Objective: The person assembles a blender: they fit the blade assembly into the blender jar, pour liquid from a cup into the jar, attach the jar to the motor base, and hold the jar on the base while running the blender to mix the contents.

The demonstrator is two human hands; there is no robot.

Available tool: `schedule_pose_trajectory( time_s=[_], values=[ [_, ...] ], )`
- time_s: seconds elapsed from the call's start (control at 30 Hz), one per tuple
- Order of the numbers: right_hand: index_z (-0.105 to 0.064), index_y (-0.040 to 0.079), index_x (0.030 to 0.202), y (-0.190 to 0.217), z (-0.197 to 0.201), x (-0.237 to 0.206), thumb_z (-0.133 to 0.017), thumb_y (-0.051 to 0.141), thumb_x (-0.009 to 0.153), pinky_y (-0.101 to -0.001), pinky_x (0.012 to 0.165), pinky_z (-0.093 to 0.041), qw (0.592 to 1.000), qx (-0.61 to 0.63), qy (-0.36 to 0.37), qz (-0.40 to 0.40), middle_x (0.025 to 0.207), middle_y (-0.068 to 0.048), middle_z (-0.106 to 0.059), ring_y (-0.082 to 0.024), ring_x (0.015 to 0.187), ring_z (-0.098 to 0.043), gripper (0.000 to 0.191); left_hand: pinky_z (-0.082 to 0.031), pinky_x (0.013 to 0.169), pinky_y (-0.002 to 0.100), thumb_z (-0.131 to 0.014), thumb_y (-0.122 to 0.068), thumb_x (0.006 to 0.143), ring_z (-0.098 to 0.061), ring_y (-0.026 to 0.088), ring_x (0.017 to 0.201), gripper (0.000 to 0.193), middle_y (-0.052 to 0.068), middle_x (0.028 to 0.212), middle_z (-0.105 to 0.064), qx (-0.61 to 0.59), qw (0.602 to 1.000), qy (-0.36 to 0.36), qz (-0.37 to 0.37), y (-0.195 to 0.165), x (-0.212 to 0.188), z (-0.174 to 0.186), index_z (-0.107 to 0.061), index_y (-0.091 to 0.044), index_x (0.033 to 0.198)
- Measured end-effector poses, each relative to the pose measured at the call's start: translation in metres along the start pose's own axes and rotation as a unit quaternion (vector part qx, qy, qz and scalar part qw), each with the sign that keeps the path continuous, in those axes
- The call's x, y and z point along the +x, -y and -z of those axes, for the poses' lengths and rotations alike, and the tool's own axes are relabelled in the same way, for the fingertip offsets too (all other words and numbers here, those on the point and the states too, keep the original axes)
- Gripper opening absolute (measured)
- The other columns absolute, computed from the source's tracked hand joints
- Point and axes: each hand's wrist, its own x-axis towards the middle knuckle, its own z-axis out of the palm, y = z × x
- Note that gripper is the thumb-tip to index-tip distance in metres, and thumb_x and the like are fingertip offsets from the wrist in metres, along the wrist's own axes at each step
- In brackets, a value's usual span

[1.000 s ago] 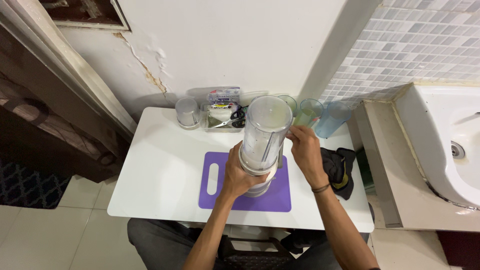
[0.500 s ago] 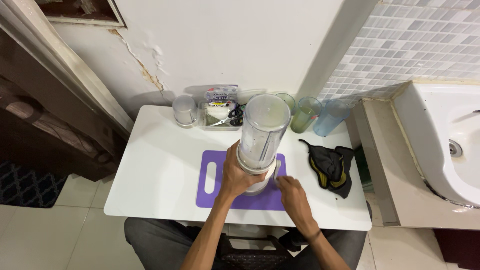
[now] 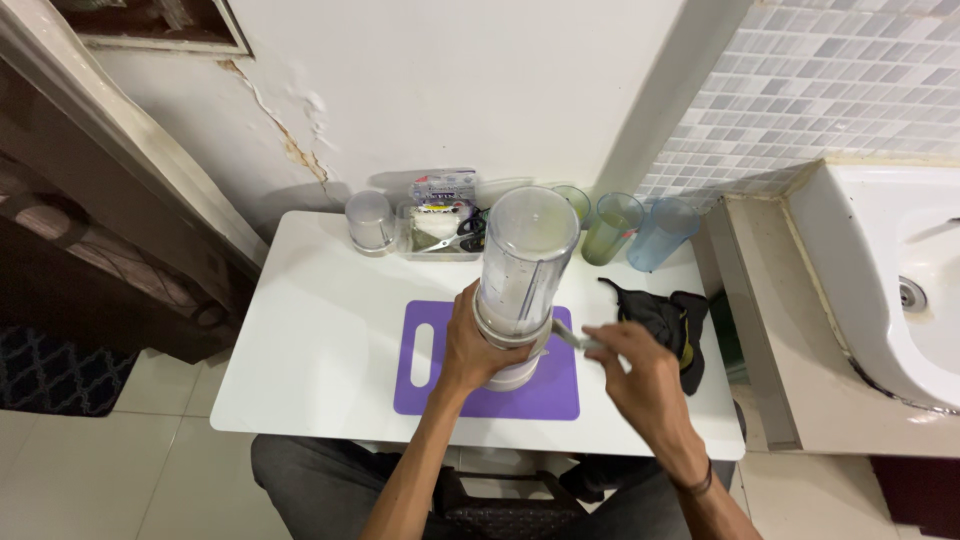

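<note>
Blender [image 3: 520, 285]: it stood on the purple cutting board [image 3: 430, 385], near the front middle of the white table [image 3: 300, 350], between the person's two hands.
Long axis: it ran up and down, the clear jar [image 3: 528, 255] rising from the white base [image 3: 512, 375] towards the camera; from where I stood the lid end pointed up and a little towards the wall, though the downward view may have made that lean.
Left hand [image 3: 470, 345]: its fingers were curled tight round the collar where jar met base, thumb across the front, a full grip.
Right hand [image 3: 640, 375]: it was held just to the right of the jar, fingers pinched on a thin pale piece [image 3: 572, 335] that reached towards the jar's foot; I could not tell whether that was a handle, a tool or a cord.
Risk, tipping: the jar was tall on a narrow base, so a sideways tug from the right hand could, I judged, rock it over if the left hand slackened.
Risk, sliding: the board lay loose on a smooth top and might skid under a push.
Risk, neighbours: the green and blue tumblers [image 3: 630, 230] and the black cloth [image 3: 660, 320] lay near enough to be knocked.
</note>
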Motion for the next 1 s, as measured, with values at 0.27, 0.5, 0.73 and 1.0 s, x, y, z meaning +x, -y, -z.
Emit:
schedule_pose_trajectory(
  time_s=[0.27,0.5,0.73,1.0],
  values=[
    [-0.074,0.000,0.111,-0.008,-0.023,0.075,-0.070,-0.003,0.088,-0.0414,0.077,-0.056,0.989,-0.020,-0.113,0.094,0.106,-0.016,-0.073,-0.035,0.090,-0.070,0.024,-0.054,0.103,0.047,-0.093,-0.041,0.060,-0.062,0.034,0.125,0.103,0.018,0.134,-0.059,-0.019,0.999,-0.008,-0.036,0.004,-0.002,0.001,-0.047,-0.003,0.143],
    [-0.071,-0.001,0.100,-0.064,-0.085,0.085,-0.064,-0.006,0.090,-0.0451,0.083,-0.055,0.996,-0.050,-0.068,0.011,0.099,-0.018,-0.071,-0.040,0.095,-0.066,0.013,-0.053,0.103,0.047,-0.094,-0.040,0.060,-0.060,0.034,0.126,0.102,0.019,0.134,-0.058,-0.017,0.999,-0.013,-0.044,0.005,-0.002,0.001,-0.047,-0.002,0.143],
    [-0.072,-0.001,0.097,-0.066,-0.105,0.002,-0.063,-0.005,0.085,-0.0474,0.082,-0.054,0.997,-0.065,0.009,-0.028,0.098,-0.019,-0.071,-0.040,0.091,-0.066,0.016,-0.053,0.103,0.047,-0.094,-0.038,0.060,-0.061,0.035,0.125,0.101,0.019,0.133,-0.060,-0.002,0.998,-0.035,-0.056,0.004,-0.001,-0.001,-0.049,-0.002,0.143],
    [-0.073,0.004,0.113,-0.035,-0.061,-0.054,-0.066,0.012,0.092,-0.0342,0.064,-0.062,0.983,-0.011,0.121,-0.138,0.104,-0.013,-0.075,-0.026,0.077,-0.076,0.024,-0.056,0.100,0.045,-0.093,-0.039,0.061,-0.064,0.034,0.122,0.100,0.020,0.132,-0.059,-0.022,0.999,-0.028,-0.025,-0.001,-0.003,-0.002,-0.047,-0.002,0.142]
  ],
)
